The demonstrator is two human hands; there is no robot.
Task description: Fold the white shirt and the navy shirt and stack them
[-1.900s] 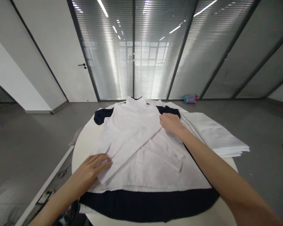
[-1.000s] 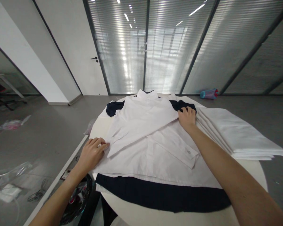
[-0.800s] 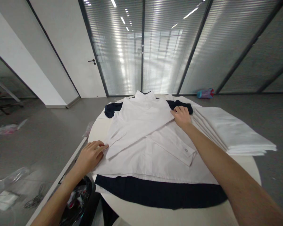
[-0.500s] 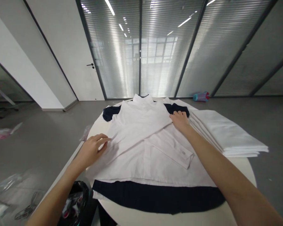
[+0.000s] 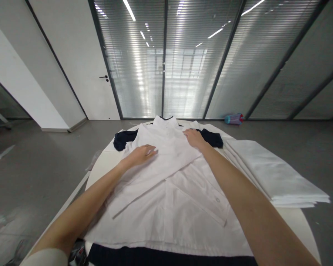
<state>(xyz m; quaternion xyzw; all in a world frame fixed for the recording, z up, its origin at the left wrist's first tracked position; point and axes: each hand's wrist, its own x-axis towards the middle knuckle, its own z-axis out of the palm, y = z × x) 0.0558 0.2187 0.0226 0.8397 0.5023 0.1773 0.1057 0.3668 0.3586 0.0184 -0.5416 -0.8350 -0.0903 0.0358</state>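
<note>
A white long-sleeved shirt (image 5: 166,207) lies front up, its collar at the far end and its sleeves folded across the front. My left hand (image 5: 142,154) is over the left side of its chest, fingers stretched out toward the middle and nothing in them. On the right shoulder, near the collar, my right hand (image 5: 194,138) rests with its fingers laid on the cloth. Beneath the shirt is a navy garment (image 5: 213,138), showing at both shoulders and along the near hem.
The round white table (image 5: 296,221) carries the clothes. A stack of folded white cloth (image 5: 277,170) lies at its right and overhangs the edge. A blue and red cylindrical item (image 5: 234,119) is on the floor by the glass wall. A black bag (image 5: 78,253) shows below left.
My left hand has moved from the shirt's left edge inward and up onto the chest. My right hand has shifted left toward the collar. The camera view has come closer to the table.
</note>
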